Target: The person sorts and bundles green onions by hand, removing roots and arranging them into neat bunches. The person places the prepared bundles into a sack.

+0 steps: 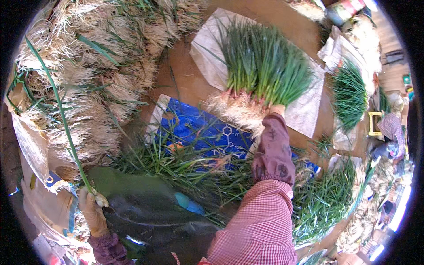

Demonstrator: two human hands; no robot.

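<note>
At the lower left, my left hand (92, 212) is closed on the white lower end of a single long green onion (62, 108), whose leaf points up toward the far left. My right arm reaches forward, and my right hand (277, 108) touches the right side of a row of green onions (260, 62). The row lies with its pale roots toward me and its green tops away, on a white woven sack (207, 53). Stalks hide the fingers of my right hand, so its grip does not show.
A large heap of unsorted onions with tangled roots (79, 88) fills the left. Loose leaves (190, 170) cover part of a blue printed sack (190, 119). Another onion pile (349, 95), a yellow stool (374, 123) and a person (391, 128) are at the right. Dark sheeting (145, 203) covers my lap.
</note>
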